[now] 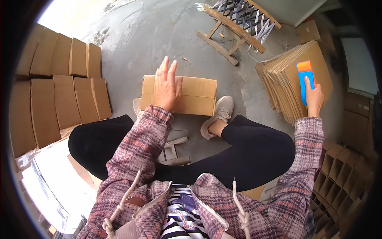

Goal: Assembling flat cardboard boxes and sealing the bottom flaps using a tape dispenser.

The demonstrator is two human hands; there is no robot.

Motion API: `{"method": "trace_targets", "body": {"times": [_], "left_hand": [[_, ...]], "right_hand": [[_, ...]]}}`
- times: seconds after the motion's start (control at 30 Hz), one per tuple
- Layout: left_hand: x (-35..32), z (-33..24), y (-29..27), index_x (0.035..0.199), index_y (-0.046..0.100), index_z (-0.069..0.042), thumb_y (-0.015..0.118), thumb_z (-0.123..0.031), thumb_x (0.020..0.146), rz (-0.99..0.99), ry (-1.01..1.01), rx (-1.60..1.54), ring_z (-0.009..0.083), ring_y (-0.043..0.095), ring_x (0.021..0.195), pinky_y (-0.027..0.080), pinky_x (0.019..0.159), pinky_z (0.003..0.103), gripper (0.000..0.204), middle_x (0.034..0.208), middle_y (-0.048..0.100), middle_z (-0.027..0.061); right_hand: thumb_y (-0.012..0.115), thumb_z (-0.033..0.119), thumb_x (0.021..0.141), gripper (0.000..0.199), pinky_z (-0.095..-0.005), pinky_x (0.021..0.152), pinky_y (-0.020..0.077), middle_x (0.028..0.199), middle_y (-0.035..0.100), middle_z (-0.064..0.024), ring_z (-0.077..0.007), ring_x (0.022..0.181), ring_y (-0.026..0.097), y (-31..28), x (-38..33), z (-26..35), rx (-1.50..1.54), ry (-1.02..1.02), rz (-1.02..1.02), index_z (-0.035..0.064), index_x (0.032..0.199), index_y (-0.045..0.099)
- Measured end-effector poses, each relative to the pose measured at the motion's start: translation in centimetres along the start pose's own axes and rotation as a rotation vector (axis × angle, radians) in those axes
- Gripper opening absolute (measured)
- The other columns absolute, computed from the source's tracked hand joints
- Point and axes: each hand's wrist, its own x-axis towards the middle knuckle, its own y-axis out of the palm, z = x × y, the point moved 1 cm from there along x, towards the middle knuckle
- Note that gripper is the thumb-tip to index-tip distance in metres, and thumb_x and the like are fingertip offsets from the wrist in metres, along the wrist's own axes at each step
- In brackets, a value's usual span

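Head view. My L hand [168, 88] is open, palm down, fingers straight and slightly spread, over the L part of a closed cardboard box [197, 93]; fingertips poke past its far edge. Can't tell how hard it presses, if at all. Box = brown, rectangular, longer L-R, matte board w/ a seam running lengthwise on top; sits low in front of me, btwn my shoes [223, 112], which are pale w/ laces.

My R hand [314, 96] is out to the R, fingers wrapped round a blue-and-orange handheld tool [306, 81]: smooth, elongated, blue body, orange far end, thumb along the top. It's above a stack of flat cardboard [288, 77], brown sheets fanned at the L edges, well apart from the box.

Far, R of centre: low wooden frame seat [238, 36], rough timber rails, dark + pale straps criss-crossed. L: two rows of brown cartons [65, 101], upright, packed side by side. Near R: cardboard grid [338, 171] of open, squarish cells. Near L: glossy white sheet [49, 195], overexposed. Floor [131, 55] = grey, smooth concrete-like, scuffed in spots. I've got a fuzzy plaid jacket [133, 145] w/ knotted cords, plain black trousers [260, 149].
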Motion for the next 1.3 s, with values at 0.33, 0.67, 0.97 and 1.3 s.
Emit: {"method": "trace_targets", "body": {"times": [0.33, 0.67, 0.97, 1.3], "left_hand": [[-4.4, 10.5, -1.2, 0.122, 0.048, 0.002, 0.066, -0.041, 0.083, 0.195, -0.724, -0.501, 0.0271, 0.059, 0.102, 0.045, 0.088, 0.036, 0.061, 0.111, 0.060, 0.0198], [-4.8, 11.4, -1.8, 0.125, 0.046, 0.002, 0.056, -0.040, 0.091, 0.295, -0.665, -0.743, 0.0236, 0.056, 0.106, 0.043, 0.091, 0.032, 0.055, 0.114, 0.060, 0.0153], [-4.5, 10.9, -2.9, 0.130, 0.048, -0.003, 0.039, -0.055, 0.093, 0.314, -1.251, -0.823, 0.0189, 0.048, 0.116, 0.035, 0.099, 0.028, 0.065, 0.126, 0.054, 0.0084], [-6.9, 14.9, 3.0, 0.116, 0.059, 0.000, 0.036, -0.060, 0.092, 0.335, -1.281, -1.010, 0.0257, 0.055, 0.104, 0.042, 0.089, 0.034, 0.069, 0.116, 0.059, 0.0155]], "right_hand": [[0.052, 0.035, 0.090, 0.048, -0.0433, 0.099, 0.0358, 0.128, 0.049, -0.0180, -0.0338, 0.121, 0.044, -1.0, -5.9, 10.9, -0.099, -0.789, -0.297, -0.0018, 0.120, 0.049], [0.047, 0.034, 0.091, 0.057, -0.0528, 0.109, 0.0167, 0.147, 0.023, -0.0171, -0.0371, 0.136, 0.019, 9.4, -26.5, 33.5, 0.498, -0.810, 0.122, 0.0083, 0.140, 0.034], [0.027, 0.050, 0.097, 0.065, -0.0385, 0.112, 0.0189, 0.152, 0.016, -0.0151, -0.0241, 0.139, 0.018, 15.7, -19.8, 22.8, 1.757, 0.384, 0.851, 0.0088, 0.147, 0.016], [0.031, 0.043, 0.098, 0.057, -0.0372, 0.111, 0.0203, 0.148, 0.024, -0.0095, -0.0219, 0.136, 0.024, 22.4, -21.1, 22.1, 1.873, 0.482, 1.055, 0.0116, 0.144, 0.022]]}}
